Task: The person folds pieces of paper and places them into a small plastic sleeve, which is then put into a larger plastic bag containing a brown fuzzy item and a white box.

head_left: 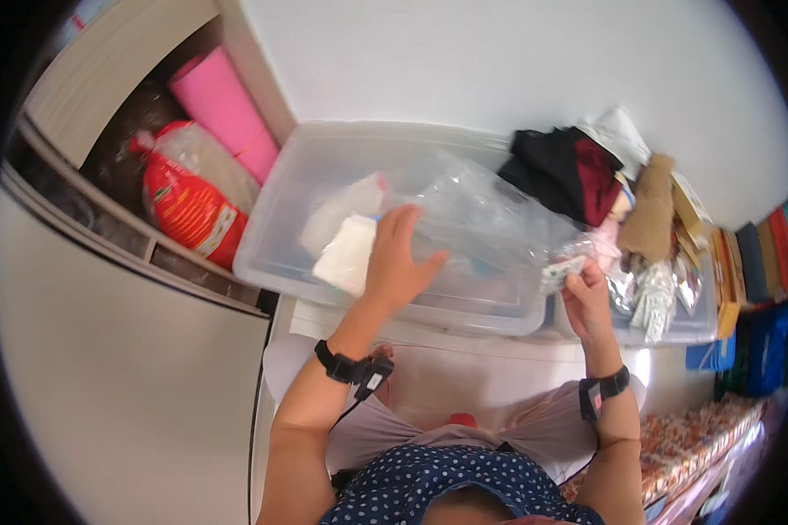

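Observation:
My left hand (397, 267) is over the translucent plastic storage box (324, 144), thumb and fingers apart, holding nothing. Beside its wrist lies a white folded piece (346, 255), which looks like cloth or paper; another pale item (337, 210) lies behind it. A crumpled clear plastic bag (481, 206) spreads across the box's middle and right. At the box's right edge my right hand (588, 297) pinches a small whitish packet with printed marks (562, 273). The packet touches the clear bag's end; whether they are joined I cannot tell.
To the right, a second clear box (674, 325) is heaped with black and maroon cloth (556, 171), a brown rolled cloth (650, 206) and shiny packets. On the left, an open cabinet holds a red-and-clear bag (193, 206) and a pink roll (223, 105). A white wall (411, 61) stands behind.

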`<state>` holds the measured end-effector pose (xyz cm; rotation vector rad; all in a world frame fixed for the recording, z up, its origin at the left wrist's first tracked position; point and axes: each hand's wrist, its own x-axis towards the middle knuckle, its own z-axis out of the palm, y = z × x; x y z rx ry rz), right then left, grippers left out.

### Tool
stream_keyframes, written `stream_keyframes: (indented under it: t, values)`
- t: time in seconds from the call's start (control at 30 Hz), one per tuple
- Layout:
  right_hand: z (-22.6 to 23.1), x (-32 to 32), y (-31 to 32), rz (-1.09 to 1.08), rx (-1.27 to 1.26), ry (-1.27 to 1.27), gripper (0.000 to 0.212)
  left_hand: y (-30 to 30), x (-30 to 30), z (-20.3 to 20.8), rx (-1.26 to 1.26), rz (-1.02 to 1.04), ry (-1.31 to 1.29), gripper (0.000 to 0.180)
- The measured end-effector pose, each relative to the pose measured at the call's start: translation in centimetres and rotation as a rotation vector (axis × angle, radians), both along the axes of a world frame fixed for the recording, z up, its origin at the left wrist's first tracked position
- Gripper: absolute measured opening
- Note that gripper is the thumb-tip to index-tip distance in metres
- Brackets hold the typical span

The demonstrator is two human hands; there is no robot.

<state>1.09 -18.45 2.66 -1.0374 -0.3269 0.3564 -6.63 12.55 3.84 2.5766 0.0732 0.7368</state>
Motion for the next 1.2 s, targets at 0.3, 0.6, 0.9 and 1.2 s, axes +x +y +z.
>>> stream_keyframes:
  t: [0.3, 0.6, 0.9, 1.2]
  values:
    - [0.2, -2.5, -2.0, 0.143, 0.028, 0.045, 0.013, -13.4, -0.4, 0.0, -0.514, -0.442, 0.131, 0.083]
    - [1.0, -2.8, -4.2, 0.224, 0.305, 0.092, 0.014, -14.2, 0.7, 0.3, -0.373, -0.66, 0.107, 0.094]
    - [-0.7, -3.1, -3.8, 0.274, 0.058, 0.069, 0.012, -16.4, 1.3, -1.8, -0.39, -0.479, 0.018, 0.088]
    - [-0.1, -3.2, -6.9, 0.123, -0.264, -0.107, 0.013, -17.6, 2.7, -1.9, -0.522, -0.483, -0.123, 0.032]
